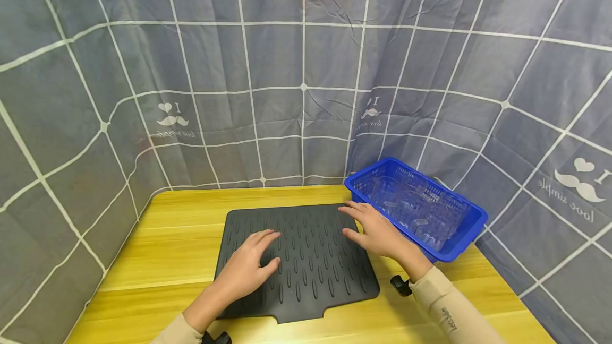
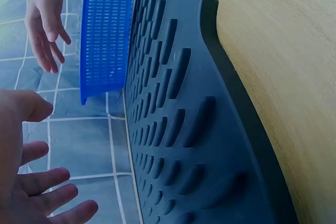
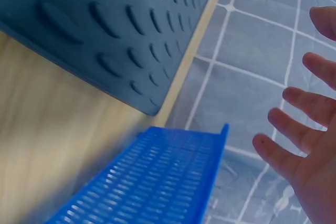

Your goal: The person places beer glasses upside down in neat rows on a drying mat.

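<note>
A dark grey ridged mat (image 1: 306, 275) lies flat on the yellow wooden table, with a notch cut along its near edge. Over the mat's left part is my left hand (image 1: 246, 267), fingers spread and holding nothing. My right hand (image 1: 375, 230) hovers above the mat's far right corner, beside the blue basket (image 1: 447, 256); its fingers are spread and hold nothing, as the right wrist view also shows. Inside the basket sit several clear plastic or glass cups (image 1: 416, 208), some with handles, overlapping each other.
A grey curtain (image 1: 272, 115) with white grid lines hangs round the back and both sides of the table (image 1: 158, 259). The basket stands at the table's back right, close to the curtain. Black straps show at both wrists.
</note>
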